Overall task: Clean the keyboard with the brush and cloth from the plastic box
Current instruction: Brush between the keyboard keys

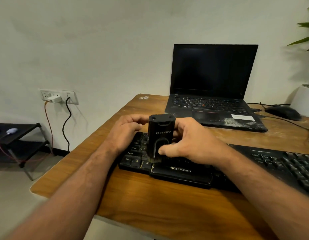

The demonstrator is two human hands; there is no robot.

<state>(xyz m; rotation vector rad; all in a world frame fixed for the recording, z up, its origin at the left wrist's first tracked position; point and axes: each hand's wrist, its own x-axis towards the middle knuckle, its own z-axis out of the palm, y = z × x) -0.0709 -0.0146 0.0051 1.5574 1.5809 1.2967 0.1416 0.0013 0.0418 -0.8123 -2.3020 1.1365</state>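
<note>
Pale wall fills the upper half of the head view, with a socket plate at middle left carrying a white charger and a black cable that hangs toward the floor; below it at far left stands a dark low shelf. Across the lower and right parts of the frame runs a wooden desk; an open black laptop with a dark screen sits at upper right, a black mouse just right of it, and green leaves of a plant reach in at the right edge.

At centre lies the black keyboard, marked ZEBRONICS on its front edge; a 2nd keyboard lies at lower right, its left end close to the first. The brush, a black upright block with short bristles at its foot, stands on the keys near the keyboard's left end. The right hand grips the brush, thumb pressed on its near face and fingers curled round the far side; the left hand rests on the keyboard's left end with fingers loosely curled beside the brush, and whether they touch it I cannot tell.
</note>
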